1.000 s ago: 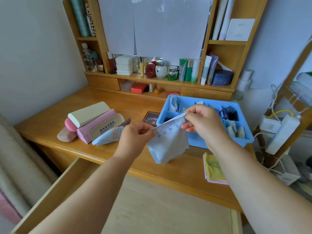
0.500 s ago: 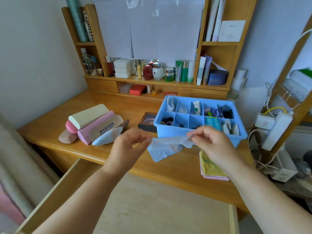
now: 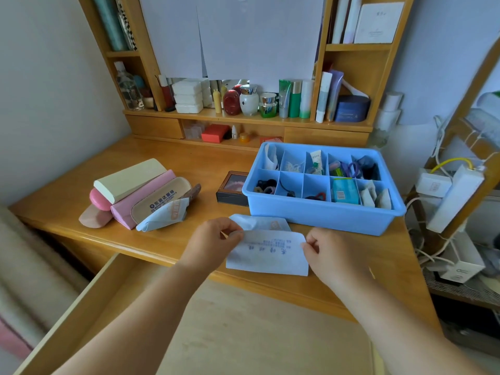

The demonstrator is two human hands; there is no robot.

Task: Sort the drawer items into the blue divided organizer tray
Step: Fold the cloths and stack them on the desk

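A pale blue lens cloth [image 3: 267, 250] with printed writing lies half folded on the desk, just in front of the blue divided organizer tray [image 3: 319, 216]. My left hand [image 3: 213, 242] pinches the cloth's upper left corner and my right hand [image 3: 330, 253] pinches its upper right corner. The tray's compartments hold hair ties, small tubes, packets and cables. A second pale blue cloth [image 3: 165, 215] lies against the glasses cases [image 3: 140, 190] at the left.
A small dark box [image 3: 232, 189] stands left of the tray. The open wooden drawer [image 3: 89, 307] lies below my arms. Shelves with bottles and jars [image 3: 249, 100] run along the back. A rack with cables and white adapters [image 3: 454, 196] stands at the right.
The cloth came down from in front of the tray onto the desk, and both hands folded its top edge toward me. My view dropped lower.
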